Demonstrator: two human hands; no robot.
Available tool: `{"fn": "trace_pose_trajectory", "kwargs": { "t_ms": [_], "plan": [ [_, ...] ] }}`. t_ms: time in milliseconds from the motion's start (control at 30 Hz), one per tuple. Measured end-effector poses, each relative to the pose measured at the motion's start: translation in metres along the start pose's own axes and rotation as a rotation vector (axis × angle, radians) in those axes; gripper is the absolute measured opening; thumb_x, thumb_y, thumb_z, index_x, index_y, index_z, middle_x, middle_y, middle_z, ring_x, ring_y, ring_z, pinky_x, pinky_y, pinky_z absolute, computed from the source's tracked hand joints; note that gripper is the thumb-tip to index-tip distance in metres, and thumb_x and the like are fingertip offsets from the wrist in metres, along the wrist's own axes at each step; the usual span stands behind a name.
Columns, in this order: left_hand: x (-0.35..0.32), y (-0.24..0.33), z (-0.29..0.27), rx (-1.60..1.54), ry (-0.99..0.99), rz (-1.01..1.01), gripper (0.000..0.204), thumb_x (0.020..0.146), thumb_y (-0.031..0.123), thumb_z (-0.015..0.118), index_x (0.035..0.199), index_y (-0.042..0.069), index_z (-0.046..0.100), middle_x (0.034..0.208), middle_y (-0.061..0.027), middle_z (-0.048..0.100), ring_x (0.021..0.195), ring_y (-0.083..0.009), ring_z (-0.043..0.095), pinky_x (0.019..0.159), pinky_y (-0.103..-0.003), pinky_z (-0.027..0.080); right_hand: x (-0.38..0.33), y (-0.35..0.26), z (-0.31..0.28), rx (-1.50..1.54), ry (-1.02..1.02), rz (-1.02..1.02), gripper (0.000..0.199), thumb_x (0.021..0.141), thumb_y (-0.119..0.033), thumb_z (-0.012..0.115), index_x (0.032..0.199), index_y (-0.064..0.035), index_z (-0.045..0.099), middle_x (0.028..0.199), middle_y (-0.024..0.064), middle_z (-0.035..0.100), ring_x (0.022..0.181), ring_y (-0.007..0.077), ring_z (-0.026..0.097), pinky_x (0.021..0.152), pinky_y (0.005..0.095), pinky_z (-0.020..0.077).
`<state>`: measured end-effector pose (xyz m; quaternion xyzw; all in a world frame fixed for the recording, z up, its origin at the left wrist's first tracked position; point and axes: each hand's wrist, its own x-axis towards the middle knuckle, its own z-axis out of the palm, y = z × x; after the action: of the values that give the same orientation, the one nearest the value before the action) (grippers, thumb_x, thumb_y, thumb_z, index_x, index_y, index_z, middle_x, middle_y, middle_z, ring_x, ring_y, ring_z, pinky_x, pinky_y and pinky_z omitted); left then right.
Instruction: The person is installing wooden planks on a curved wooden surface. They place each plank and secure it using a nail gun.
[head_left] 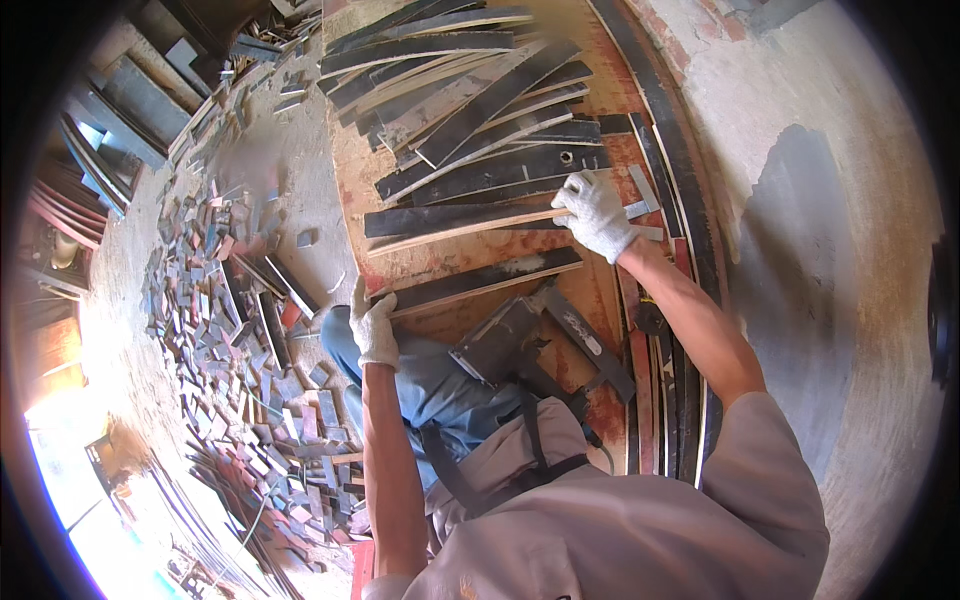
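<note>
In a white knitted glove, my left hand (374, 325) is closed around the left end of a short black-faced plywood strip (480, 283), which lies crosswise in front of me. My right hand (595, 215), gloved the same way, pinches the right end of another plywood strip (465, 222) just beyond it, its pale layered edge towards me. Behind that strip, a loose pile of similar strips (490, 110) covers the far part of the reddish-brown board (430, 262). A dark tool resembling a nail gun (575, 335) lies close to my lap, partly under the near strip's line.
Long dark strips (690, 200) run along the board's right side by a worn plaster wall (815, 250). A small square-shaped metal piece (643, 190) rests near my right wrist. Many small wood offcuts (270, 370) are heaped on the floor at left. Larger sheets (130, 105) lean farther back.
</note>
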<state>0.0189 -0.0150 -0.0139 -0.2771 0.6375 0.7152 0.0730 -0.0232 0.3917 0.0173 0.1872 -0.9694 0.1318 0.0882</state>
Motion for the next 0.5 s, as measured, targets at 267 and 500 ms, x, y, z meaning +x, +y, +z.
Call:
{"fn": "trace_pose_trajectory", "kwargs": {
  "t_ms": [267,500],
  "plan": [
    [0.012,0.006,0.003,0.064,-0.062,-0.076,0.085,0.074,-0.011,0.065,0.155,0.002,0.041,0.133,-0.0143,0.061,0.109,-0.0215,0.061,0.095,-0.030,0.050,-0.027,-0.021,0.021,0.309,-0.065,-0.044,0.027,0.076,-0.010,0.081,0.102,-0.0108,0.072,0.100,0.0040,0.066,0.099,0.0296,0.062,0.083,0.0429,0.0534],
    [0.016,-0.002,-0.002,0.054,-0.084,-0.079,0.074,0.076,-0.007,0.070,0.147,-0.004,0.049,0.125,-0.0138,0.065,0.109,-0.0223,0.064,0.096,-0.031,0.051,-0.052,-0.043,0.016,0.329,0.060,0.370,0.036,0.087,-0.022,0.077,0.119,-0.0081,0.066,0.111,0.0152,0.069,0.109,0.0370,0.064,0.091,0.0457,0.0525]
  ]
}}
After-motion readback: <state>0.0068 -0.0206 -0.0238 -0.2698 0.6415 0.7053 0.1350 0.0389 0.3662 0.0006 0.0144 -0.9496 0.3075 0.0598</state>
